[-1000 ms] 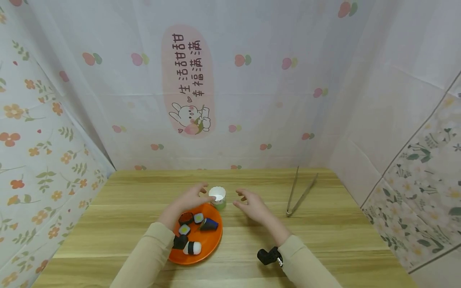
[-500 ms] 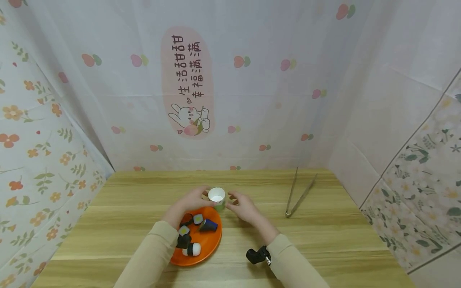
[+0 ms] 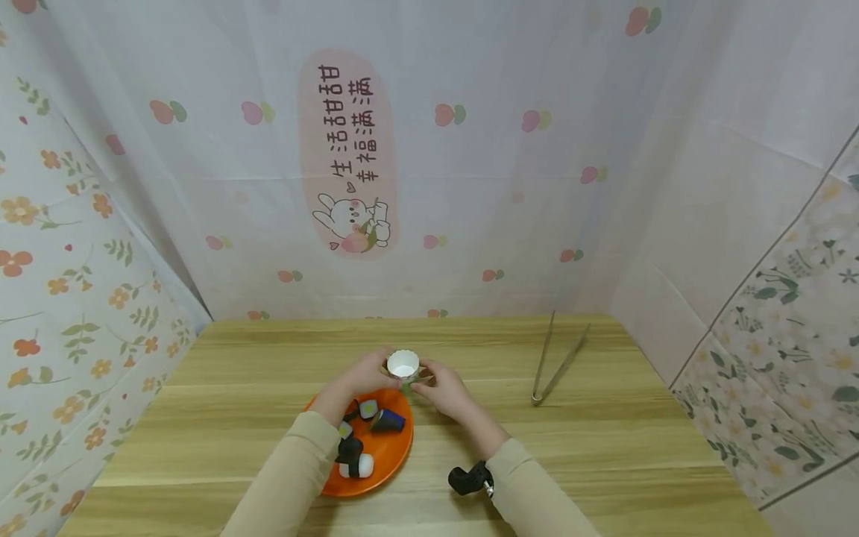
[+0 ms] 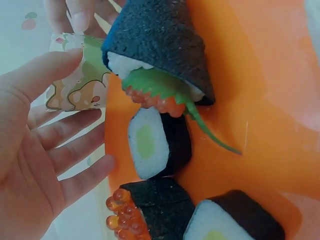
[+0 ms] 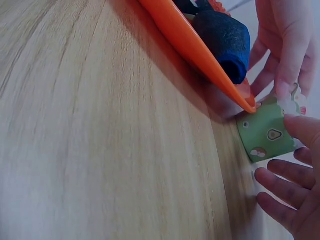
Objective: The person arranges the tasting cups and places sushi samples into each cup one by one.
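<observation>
A small paper cup point(image 3: 403, 364) with a scalloped white rim and a green, avocado-printed side stands just past the orange plate point(image 3: 397, 456). My left hand point(image 3: 365, 378) holds its left side, the thumb lying on the near wall and fingers behind, as the left wrist view shows. From the right, my right hand point(image 3: 445, 389) grips the same cup point(image 5: 272, 131) between thumb and fingers. Nearest to the left hand on the plate are a toy sushi hand roll point(image 4: 162, 35), a sushi roll with a green centre point(image 4: 146, 137) and a roe-topped piece point(image 4: 160, 205).
Metal tongs point(image 3: 537, 397) lie spread apart at the back right of the wooden table point(image 3: 617, 455). A white piece with a black band point(image 3: 357, 467) sits on the plate's near side. A black wrist device point(image 3: 467, 479) hangs below the right forearm. Patterned cloth stands behind the table.
Both hands have closed in on the paper cup, the right one moving left, and their fingers now hold it. Plate and tongs have stayed in place.
</observation>
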`<state>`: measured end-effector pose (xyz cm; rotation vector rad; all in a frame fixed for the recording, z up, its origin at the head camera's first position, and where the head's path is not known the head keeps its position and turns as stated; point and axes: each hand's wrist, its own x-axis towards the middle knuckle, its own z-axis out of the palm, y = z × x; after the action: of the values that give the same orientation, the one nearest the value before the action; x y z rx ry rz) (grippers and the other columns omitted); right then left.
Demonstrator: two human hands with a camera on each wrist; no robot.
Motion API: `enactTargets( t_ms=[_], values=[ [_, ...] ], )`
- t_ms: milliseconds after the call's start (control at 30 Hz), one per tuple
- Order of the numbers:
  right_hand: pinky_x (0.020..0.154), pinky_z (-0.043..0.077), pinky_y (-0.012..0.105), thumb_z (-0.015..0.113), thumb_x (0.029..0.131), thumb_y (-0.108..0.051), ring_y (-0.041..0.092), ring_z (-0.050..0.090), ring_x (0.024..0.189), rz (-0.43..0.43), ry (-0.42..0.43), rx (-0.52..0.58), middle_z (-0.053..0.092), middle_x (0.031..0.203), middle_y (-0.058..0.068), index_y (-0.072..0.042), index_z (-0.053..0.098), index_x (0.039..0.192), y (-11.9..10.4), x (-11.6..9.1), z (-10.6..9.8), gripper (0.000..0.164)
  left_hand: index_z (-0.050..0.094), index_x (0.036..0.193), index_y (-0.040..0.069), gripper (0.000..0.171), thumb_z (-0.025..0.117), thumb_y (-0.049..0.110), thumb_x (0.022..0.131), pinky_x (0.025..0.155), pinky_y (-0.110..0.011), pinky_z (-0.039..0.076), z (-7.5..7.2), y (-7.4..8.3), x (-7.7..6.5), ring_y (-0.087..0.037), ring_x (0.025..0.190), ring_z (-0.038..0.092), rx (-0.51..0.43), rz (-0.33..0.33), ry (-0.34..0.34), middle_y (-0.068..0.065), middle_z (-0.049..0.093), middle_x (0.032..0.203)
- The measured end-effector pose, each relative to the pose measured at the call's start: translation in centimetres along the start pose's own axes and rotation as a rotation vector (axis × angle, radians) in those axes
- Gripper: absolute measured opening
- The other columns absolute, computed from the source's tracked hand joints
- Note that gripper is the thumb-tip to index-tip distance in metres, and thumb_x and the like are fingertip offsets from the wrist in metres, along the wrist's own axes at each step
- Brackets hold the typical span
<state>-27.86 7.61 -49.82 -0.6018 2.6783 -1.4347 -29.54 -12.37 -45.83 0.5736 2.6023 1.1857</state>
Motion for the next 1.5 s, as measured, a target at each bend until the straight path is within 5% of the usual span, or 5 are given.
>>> enactTargets(
  t_ms=[733,1500],
  values=[
    [0.079,0.053,0.036,0.068,0.09,-0.018,0.023,0.062,0.092,0.042,0.037,0.014,0.064,0.105,0.009,0.0,0.054,0.13,0.1,0.3,0.3,0.046,0.053,0.128,-0.001,0.06,0.079,0.001,0.074,0.09,-0.047,0.046,1.0,1.3,0.1,-0.03,0.104,0.057,0.099,-0.046,0.06,-0.012,0.061,0.115],
    [0.078,0.054,0.035,0.068,0.091,-0.022,0.022,0.061,0.093,0.001,0.053,0.008,0.064,0.107,0.009,-0.001,0.055,0.128,0.1,-0.5,-0.4,0.044,0.053,0.13,0.001,0.06,0.079,0.006,0.076,0.085,-0.045,0.049,1.1,1.9,-0.4,-0.028,0.101,0.058,0.091,-0.002,0.068,-0.012,0.061,0.115]
  ],
)
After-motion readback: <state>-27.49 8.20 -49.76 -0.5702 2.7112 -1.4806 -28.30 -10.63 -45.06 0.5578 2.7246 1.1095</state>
